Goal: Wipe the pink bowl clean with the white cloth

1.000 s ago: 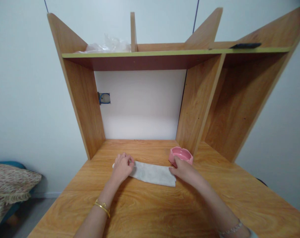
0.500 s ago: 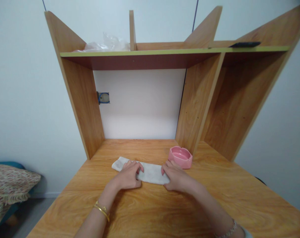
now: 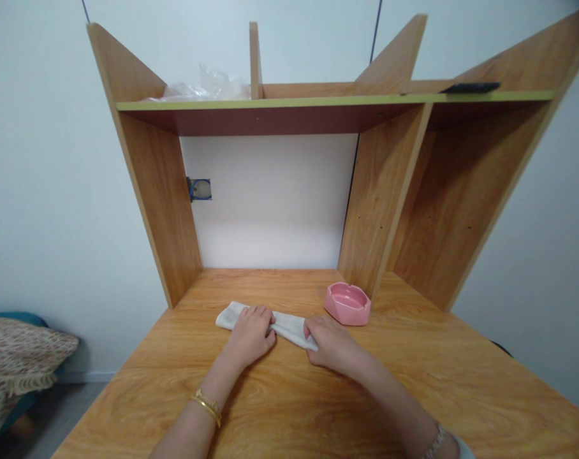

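A pale grey cloth (image 3: 290, 327), folded into a narrow strip, lies across the wooden desk. My left hand (image 3: 252, 336) is closed on its middle, thumb and fingers bunching the fabric. At the cloth's right end, my right hand (image 3: 331, 343) pinches the edge between thumb and fingers. The cloth's left end sticks out flat beyond my left hand. Just behind my right hand sits a pink angular ashtray (image 3: 347, 305), apart from the fingers.
The wooden desk (image 3: 280, 408) carries a hutch with upright panels and a shelf (image 3: 270, 118) above. A clear plastic bag (image 3: 206, 86) and a dark flat object (image 3: 471, 87) lie on that shelf. An open wall socket box (image 3: 200, 189) shows behind. A patterned woven cover (image 3: 26, 347) is at left.
The cloth has become narrower between my hands, its right part folded over. My right hand has shifted slightly left, and my left hand has closed further over the fabric.
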Tool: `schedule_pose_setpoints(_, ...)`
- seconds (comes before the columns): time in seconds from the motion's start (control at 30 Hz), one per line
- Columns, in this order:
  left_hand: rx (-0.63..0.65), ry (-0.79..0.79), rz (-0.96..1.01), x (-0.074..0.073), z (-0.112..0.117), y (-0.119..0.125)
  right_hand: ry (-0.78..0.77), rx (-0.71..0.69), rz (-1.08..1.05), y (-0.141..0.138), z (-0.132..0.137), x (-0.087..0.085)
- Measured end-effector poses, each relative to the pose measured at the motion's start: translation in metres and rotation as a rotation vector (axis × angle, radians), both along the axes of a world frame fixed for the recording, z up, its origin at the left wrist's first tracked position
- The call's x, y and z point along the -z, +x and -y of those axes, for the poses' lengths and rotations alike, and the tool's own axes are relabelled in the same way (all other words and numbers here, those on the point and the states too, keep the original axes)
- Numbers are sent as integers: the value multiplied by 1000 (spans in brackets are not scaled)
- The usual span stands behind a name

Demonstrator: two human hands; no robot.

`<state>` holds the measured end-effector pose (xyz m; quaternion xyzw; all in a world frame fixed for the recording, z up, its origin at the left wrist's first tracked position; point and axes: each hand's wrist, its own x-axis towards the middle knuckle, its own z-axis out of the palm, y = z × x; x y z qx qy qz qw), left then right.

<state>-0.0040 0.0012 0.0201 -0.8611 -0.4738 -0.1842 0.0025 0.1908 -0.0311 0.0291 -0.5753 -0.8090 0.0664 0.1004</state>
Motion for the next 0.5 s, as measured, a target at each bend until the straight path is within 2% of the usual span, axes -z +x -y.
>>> schedule_pose_setpoints(0.2,-101,91,155,-4,-1,4,26,36,-187,-8,-2,4)
schedule_pose_setpoints(0.33,-113,44,464,0,-4,6,53,27,-409,-15,-6,11)
schedule_pose_setpoints(0.5,-60,-102,881,3,-6,14,-25,19,-657,-25,-7,14)
